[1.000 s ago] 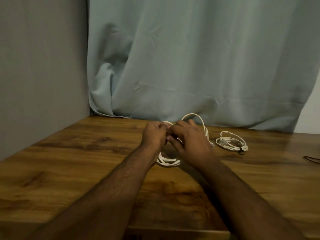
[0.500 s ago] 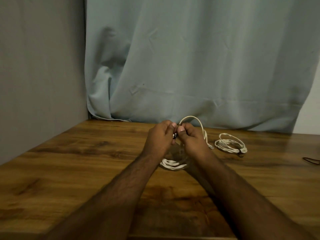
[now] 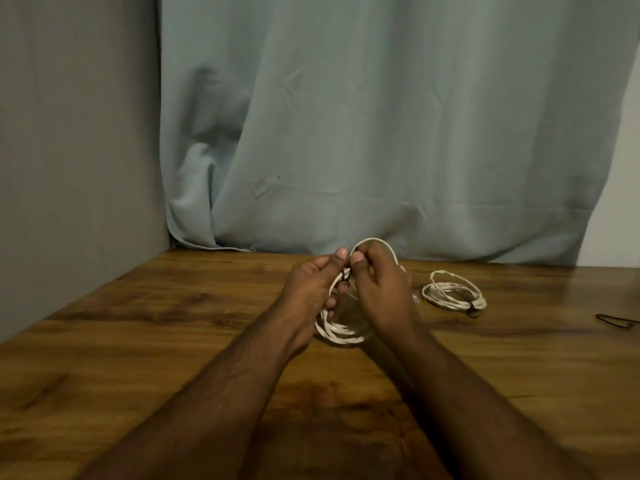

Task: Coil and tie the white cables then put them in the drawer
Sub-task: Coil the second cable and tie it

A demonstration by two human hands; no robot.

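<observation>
White cable coil [image 3: 341,332] pinched at its top by left hand [image 3: 308,289] and right hand [image 3: 379,292], loops hanging below the grip

Both hands [image 3: 346,289] meet, fingers curled, thumbs touching.

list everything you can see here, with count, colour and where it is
coiled cable in hands: 1, white, on the table at centre, lifted at its far side between both hands
dark tie: 1, black, on that coil between the thumbs
tied coil: 1, white with a dark tie on its near right edge, lying flat on the table to the right
dark loop: 1, black, at the table's right edge, partly cut off
table: 1, brown wood grain, fills the lower half
curtain: 1, pale blue-grey, behind the table
wall: 1, grey, on the left
left hand: 1, pinches the coil
right hand: 1, pinches the coil
</observation>
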